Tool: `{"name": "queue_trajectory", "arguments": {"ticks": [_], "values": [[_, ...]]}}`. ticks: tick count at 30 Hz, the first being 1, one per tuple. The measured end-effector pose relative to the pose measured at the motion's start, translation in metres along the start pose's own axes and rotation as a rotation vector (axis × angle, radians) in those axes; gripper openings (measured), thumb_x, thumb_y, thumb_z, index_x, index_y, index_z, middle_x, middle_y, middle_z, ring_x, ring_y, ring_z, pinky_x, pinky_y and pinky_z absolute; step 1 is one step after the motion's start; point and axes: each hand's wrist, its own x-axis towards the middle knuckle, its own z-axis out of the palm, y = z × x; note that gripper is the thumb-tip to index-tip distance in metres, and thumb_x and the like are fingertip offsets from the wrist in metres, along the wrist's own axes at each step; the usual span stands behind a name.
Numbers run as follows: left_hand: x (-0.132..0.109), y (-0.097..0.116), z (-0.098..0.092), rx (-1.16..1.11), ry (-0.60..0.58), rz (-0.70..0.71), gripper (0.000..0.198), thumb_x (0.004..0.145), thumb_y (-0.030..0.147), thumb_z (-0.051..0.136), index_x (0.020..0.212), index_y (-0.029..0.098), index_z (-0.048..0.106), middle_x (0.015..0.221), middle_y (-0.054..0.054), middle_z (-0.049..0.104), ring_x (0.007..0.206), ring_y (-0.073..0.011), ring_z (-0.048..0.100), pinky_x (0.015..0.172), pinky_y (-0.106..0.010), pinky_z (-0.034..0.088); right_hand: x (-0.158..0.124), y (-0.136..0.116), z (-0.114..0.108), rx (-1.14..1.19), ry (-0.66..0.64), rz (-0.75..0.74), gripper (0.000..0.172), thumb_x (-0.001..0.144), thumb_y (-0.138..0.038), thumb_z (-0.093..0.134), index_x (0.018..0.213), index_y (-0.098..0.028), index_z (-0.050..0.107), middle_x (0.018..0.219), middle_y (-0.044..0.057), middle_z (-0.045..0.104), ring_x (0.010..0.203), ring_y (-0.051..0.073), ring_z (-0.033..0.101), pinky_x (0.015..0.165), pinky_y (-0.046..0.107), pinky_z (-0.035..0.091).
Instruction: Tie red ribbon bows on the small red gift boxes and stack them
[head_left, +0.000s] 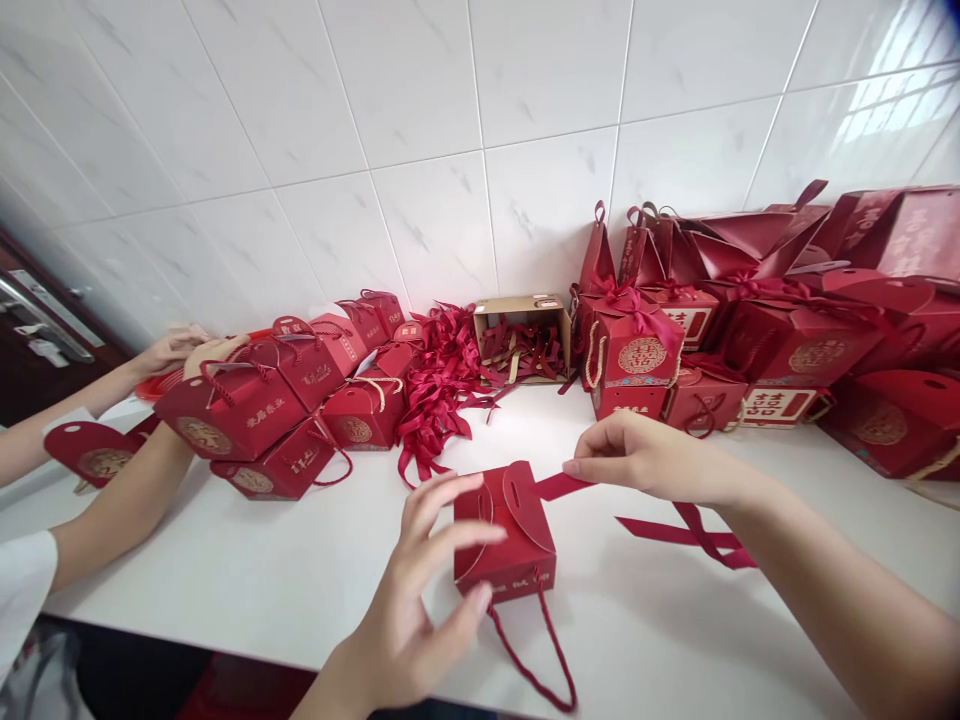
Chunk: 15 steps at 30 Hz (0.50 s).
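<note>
A small red gift box (pixel 504 533) with a cord handle stands on the white table (pixel 300 580) in front of me. My left hand (pixel 420 600) rests against its left side and front, thumb near the front edge and fingers spread at the top flap. My right hand (pixel 645 455) is closed in a pinch on a red ribbon (pixel 555 487) at the box's top right. The ribbon trails under my right forearm to the right (pixel 697 538).
A pile of loose red ribbons (pixel 439 385) and a small cardboard box of ribbons (pixel 523 335) lie at the back centre. Finished red boxes (pixel 637 360) are stacked at the back right. Another person's arms (pixel 112 500) handle red boxes (pixel 232 410) on the left.
</note>
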Motion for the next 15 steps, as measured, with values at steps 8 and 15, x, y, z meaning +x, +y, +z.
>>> {"name": "queue_trajectory", "arguments": {"ticks": [8, 15], "values": [[0.035, -0.001, 0.013, -0.032, -0.034, -0.226, 0.029, 0.084, 0.025, 0.053, 0.112, 0.024, 0.058, 0.140, -0.010, 0.043, 0.133, -0.0292, 0.036, 0.110, -0.048, 0.029, 0.005, -0.006, 0.012, 0.037, 0.017, 0.036, 0.040, 0.079, -0.046, 0.056, 0.053, -0.019, 0.042, 0.052, -0.005, 0.029, 0.048, 0.008, 0.023, 0.047, 0.027, 0.018], [0.047, 0.001, 0.019, -0.129, -0.031, -0.268, 0.019, 0.088, 0.028, 0.048, 0.096, 0.023, 0.064, 0.131, -0.009, 0.051, 0.126, -0.0269, 0.045, 0.107, -0.044, 0.033, 0.006, -0.008, 0.016, 0.070, 0.015, 0.032, 0.044, 0.081, -0.047, 0.055, 0.052, -0.018, 0.038, 0.052, -0.006, 0.026, 0.048, 0.007, 0.020, 0.045, 0.026, 0.017]]}}
